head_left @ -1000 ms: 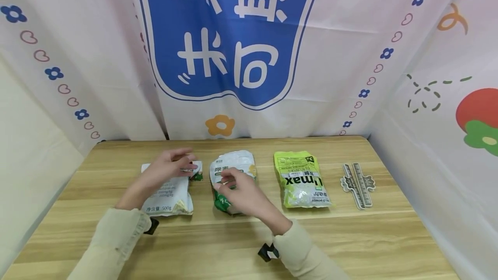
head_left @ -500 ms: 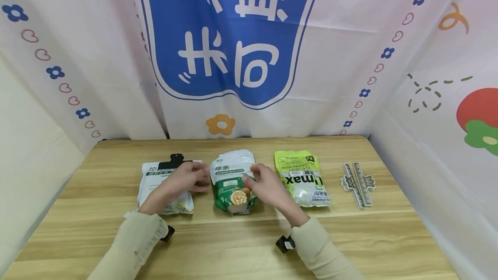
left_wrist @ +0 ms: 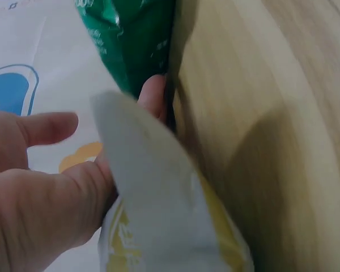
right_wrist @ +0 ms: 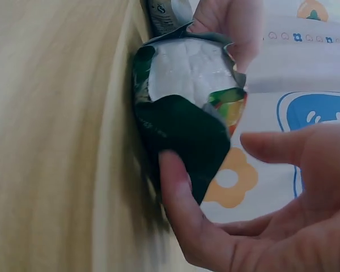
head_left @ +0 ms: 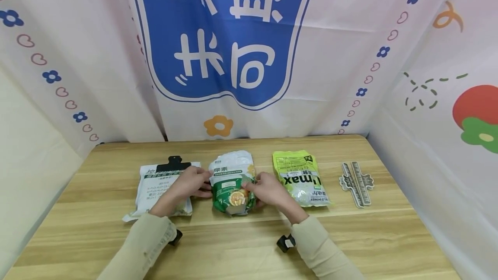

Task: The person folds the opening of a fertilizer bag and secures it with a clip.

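Observation:
Between my hands lies a green-and-white fertilizer bag [head_left: 228, 191] with an orange slice printed on it. My left hand [head_left: 191, 183] reaches over the white bag [head_left: 153, 191] to its left side; a fingertip meets the green edge in the left wrist view, thumb held apart. On the other side is my right hand [head_left: 268, 189], its thumb over the bag's front. In the right wrist view a finger touches the bag's folded bottom [right_wrist: 184, 136], and the thumb stands clear of it. A black clip [head_left: 173, 165] sits across the white bag's top.
To the right lies a yellow-green bag [head_left: 301, 180] with large black lettering. Further right are two ruler-marked strips [head_left: 358, 185] with grey figures. A printed curtain [head_left: 330, 77] hangs behind the wooden table [head_left: 233, 245].
Both hands have shifted right from above the white and green bags to either side of the green-and-white bag, then closed in on its edges. The black clip has come into view.

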Tool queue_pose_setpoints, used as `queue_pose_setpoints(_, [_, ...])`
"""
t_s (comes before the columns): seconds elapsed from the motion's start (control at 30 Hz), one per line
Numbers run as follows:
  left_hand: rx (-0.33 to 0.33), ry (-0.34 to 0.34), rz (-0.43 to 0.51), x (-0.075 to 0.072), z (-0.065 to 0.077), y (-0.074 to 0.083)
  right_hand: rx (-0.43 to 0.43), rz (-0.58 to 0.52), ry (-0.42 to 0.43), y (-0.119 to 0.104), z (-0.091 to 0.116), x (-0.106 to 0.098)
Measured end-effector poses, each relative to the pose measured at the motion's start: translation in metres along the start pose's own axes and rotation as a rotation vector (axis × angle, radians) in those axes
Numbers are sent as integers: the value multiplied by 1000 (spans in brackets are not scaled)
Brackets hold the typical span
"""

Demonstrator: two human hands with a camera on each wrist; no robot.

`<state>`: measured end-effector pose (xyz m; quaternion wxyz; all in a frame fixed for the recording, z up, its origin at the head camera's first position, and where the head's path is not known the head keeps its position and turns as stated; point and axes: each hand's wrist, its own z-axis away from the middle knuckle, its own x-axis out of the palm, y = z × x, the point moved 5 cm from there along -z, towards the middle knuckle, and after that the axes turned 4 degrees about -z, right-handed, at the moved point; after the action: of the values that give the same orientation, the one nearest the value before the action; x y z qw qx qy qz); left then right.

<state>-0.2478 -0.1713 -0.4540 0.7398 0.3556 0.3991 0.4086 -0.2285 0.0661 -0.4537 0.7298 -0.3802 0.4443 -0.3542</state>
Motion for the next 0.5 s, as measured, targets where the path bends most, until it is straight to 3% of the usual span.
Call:
queue_pose_setpoints(0.2, [-53, 45, 19, 7, -2, -2, 43, -121, -97, 9, -4, 10])
queue_pose_setpoints(0.5, [-61, 87, -87, 15, -7, 0, 47, -171, -94, 14, -8, 13])
